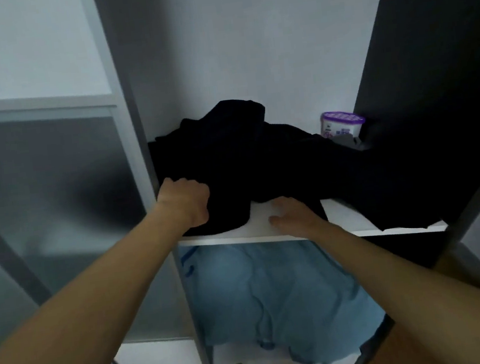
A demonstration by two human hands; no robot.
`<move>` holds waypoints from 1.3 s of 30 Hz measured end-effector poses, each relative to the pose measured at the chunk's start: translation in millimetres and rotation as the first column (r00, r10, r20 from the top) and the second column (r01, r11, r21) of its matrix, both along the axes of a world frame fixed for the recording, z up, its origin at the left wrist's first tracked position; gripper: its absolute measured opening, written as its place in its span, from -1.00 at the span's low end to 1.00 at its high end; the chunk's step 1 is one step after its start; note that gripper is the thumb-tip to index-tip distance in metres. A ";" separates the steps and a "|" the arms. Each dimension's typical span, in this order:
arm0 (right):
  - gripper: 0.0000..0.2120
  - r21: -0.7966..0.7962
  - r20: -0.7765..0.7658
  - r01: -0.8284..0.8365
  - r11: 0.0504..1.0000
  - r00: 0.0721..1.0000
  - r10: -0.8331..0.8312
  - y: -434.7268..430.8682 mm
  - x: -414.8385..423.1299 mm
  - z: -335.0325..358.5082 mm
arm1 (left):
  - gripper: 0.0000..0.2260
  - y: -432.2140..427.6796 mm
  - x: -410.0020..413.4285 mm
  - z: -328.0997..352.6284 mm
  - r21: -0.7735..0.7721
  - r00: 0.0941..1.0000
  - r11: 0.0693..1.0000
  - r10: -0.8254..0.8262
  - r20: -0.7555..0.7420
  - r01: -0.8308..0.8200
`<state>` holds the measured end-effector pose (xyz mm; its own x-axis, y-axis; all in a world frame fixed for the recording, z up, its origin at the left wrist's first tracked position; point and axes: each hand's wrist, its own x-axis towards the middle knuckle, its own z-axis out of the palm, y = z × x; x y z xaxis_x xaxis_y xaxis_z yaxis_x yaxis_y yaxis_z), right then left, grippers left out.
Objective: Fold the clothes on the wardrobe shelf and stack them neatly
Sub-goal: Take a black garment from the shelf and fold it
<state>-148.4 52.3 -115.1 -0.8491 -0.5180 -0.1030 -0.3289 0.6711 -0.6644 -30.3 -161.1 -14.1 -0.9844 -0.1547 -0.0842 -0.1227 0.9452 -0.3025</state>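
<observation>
On the white wardrobe shelf (pixel 341 218): one crumpled heap of black clothes (pixel 260 161), nothing folded.
Can't tell how many pieces are in it, it's one dark blob that spills over the front edge on the right. Left grip (pixel 186 203) is fisted round the fabric at the front left. Right grip (pixel 293 216) lies on the shelf with its fingers partly under the cloth, so no idea if it's got hold. One purple-lidded tub (pixel 341 124) sits behind, one light blue garment (pixel 276 297) below.

White shelf (pixel 342 224); black clothes (pixel 260 161); purple-lidded tub (pixel 343 125)
</observation>
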 end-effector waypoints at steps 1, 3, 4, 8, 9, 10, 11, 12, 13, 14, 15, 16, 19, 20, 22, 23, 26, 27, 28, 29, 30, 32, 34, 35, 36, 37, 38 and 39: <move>-0.39 0.053 0.018 -0.016 0.998 1.000 0.016 -3.2 3.5 1.1 | -0.89 -4.9 10.1 -4.6 -0.105 1.000 0.994 0.011 0.027 -0.008; -0.37 0.109 0.056 -0.008 0.994 0.998 0.002 -10.4 7.8 7.7 | -0.86 -10.0 25.7 -12.9 -0.285 0.999 0.958 -0.019 0.047 0.031; -0.38 0.122 0.062 0.002 0.993 0.998 -0.010 -15.3 9.1 11.0 | -0.85 -13.0 30.8 -16.3 -0.357 0.997 0.932 -0.049 0.054 0.066; -0.51 0.138 -0.017 0.026 0.990 1.000 -0.024 -37.7 15.1 19.0 | -0.85 -30.2 36.0 -30.5 -0.470 0.985 0.865 -0.147 0.096 0.175; -0.60 0.097 -0.058 0.043 0.994 0.998 -0.038 -44.0 15.2 20.8 | -0.83 -34.5 34.7 -32.4 -0.452 0.985 0.875 -0.153 0.084 0.174; -0.67 0.052 -0.107 0.057 0.997 0.993 -0.051 -50.5 14.8 24.2 | -0.82 -38.2 33.6 -33.2 -0.431 0.986 0.887 -0.155 0.068 0.169; -0.72 0.015 -0.163 0.055 0.998 0.985 -0.051 -57.7 14.0 29.8 | -0.82 -41.7 32.9 -33.4 -0.412 0.987 0.897 -0.152 0.057 0.161; -0.74 -0.004 -0.212 0.038 0.999 0.976 -0.038 -65.8 13.1 36.4 | -0.83 -45.6 32.7 -33.4 -0.399 0.988 0.904 -0.147 0.050 0.154; -0.75 -0.017 -0.244 0.009 1.000 0.970 -0.012 -74.5 12.2 42.6 | -0.83 -50.2 32.8 -33.6 -0.392 0.989 0.908 -0.140 0.047 0.147; -0.74 -0.023 -0.256 -0.028 0.999 0.967 0.022 -83.0 11.5 48.1 | -0.82 -55.3 34.0 -33.5 -0.386 0.991 0.913 -0.127 0.044 0.134; -0.73 -0.021 -0.256 -0.070 0.997 0.965 0.063 -91.7 10.8 52.1 | -0.82 -61.0 35.8 -33.9 -0.376 0.993 0.919 -0.111 0.038 0.117; -0.70 -0.013 -0.254 -0.112 0.994 0.961 0.105 -100.0 9.7 54.0 | -0.83 -66.9 37.8 -34.6 -0.368 0.995 0.924 -0.099 0.028 0.103; -0.61 0.066 -0.239 -0.219 0.973 0.944 0.229 -121.2 3.8 52.4 | -0.79 -85.4 42.1 -34.9 -0.367 0.999 0.929 -0.053 0.008 0.052; -0.58 0.105 -0.231 -0.243 0.964 0.937 0.261 -127.4 0.3 49.7 | -0.78 -92.0 44.0 -34.7 -0.363 0.999 0.931 -0.034 0.007 0.034; -0.54 0.160 -0.202 -0.272 0.949 0.932 0.301 -138.8 -6.9 42.0 | -0.80 -105.8 48.2 -34.9 -0.350 1.000 0.937 0.013 0.004 -0.011; -0.51 0.178 -0.187 -0.281 0.943 0.931 0.313 -144.1 -10.0 38.4 | -0.80 -113.0 50.0 -35.5 -0.346 0.999 0.937 0.043 0.000 -0.040; -0.38 0.267 -0.192 -0.291 0.919 0.918 0.347 -159.5 -18.1 28.7 | -0.76 -134.6 56.1 -40.4 -0.356 0.990 0.924 0.141 -0.025 -0.141; -0.34 0.299 -0.200 -0.290 0.909 0.912 0.357 -163.4 -20.8 26.7 | -0.75 -141.1 57.1 -42.3 -0.365 0.983 0.914 0.178 -0.037 -0.179; -0.30 0.318 -0.200 -0.291 0.902 0.910 0.364 -167.3 -24.0 25.2 | -0.75 -147.4 57.7 -44.5 -0.371 0.975 0.902 0.219 -0.047 -0.221; -0.26 0.325 -0.199 -0.287 0.901 0.910 0.362 -170.5 -27.4 24.0 | -0.75 -153.0 58.3 -46.5 -0.372 0.964 0.890 0.261 -0.057 -0.264; -0.23 0.331 -0.203 -0.281 0.901 0.911 0.358 -173.3 -31.2 22.9 | -0.74 -157.8 58.2 -48.2 -0.369 0.950 0.877 0.305 -0.069 -0.308; -0.22 0.359 -0.226 -0.259 0.897 0.908 0.353 -177.3 -38.0 19.1 | -0.74 -166.3 57.0 -51.0 -0.358 0.920 0.849 0.384 -0.085 -0.388; -0.26 0.373 -0.246 -0.240 0.896 0.906 0.345 -181.5 -44.0 13.5 | -0.74 -175.0 56.4 -52.6 -0.342 0.886 0.822 0.455 -0.088 -0.456; -0.29 0.356 -0.251 -0.230 0.906 0.910 0.330 -183.8 -46.8 10.6 | -0.74 -179.7 56.7 -52.8 -0.331 0.870 0.809 0.485 -0.090 -0.485; -0.33 0.324 -0.259 -0.217 0.921 0.916 0.307 -186.3 -50.2 8.3 | -0.74 -184.6 56.1 -52.3 -0.315 0.852 0.796 0.515 -0.094 -0.516; -0.39 0.291 -0.275 -0.200 0.935 0.919 0.282 -188.8 -54.0 7.3 | -0.74 -189.2 54.4 -50.8 -0.290 0.832 0.784 0.545 -0.104 -0.549; -0.45 0.276 -0.297 -0.190 0.942 0.915 0.272 -191.5 -58.2 7.7 | -0.74 -193.2 51.8 -48.7 -0.239 0.810 0.775 0.575 -0.116 -0.584; -0.49 0.282 -0.319 -0.192 0.940 0.905 0.280 -194.4 -62.2 9.5 | -0.75 -196.5 48.5 -47.3 -0.149 0.789 0.775 0.601 -0.130 -0.615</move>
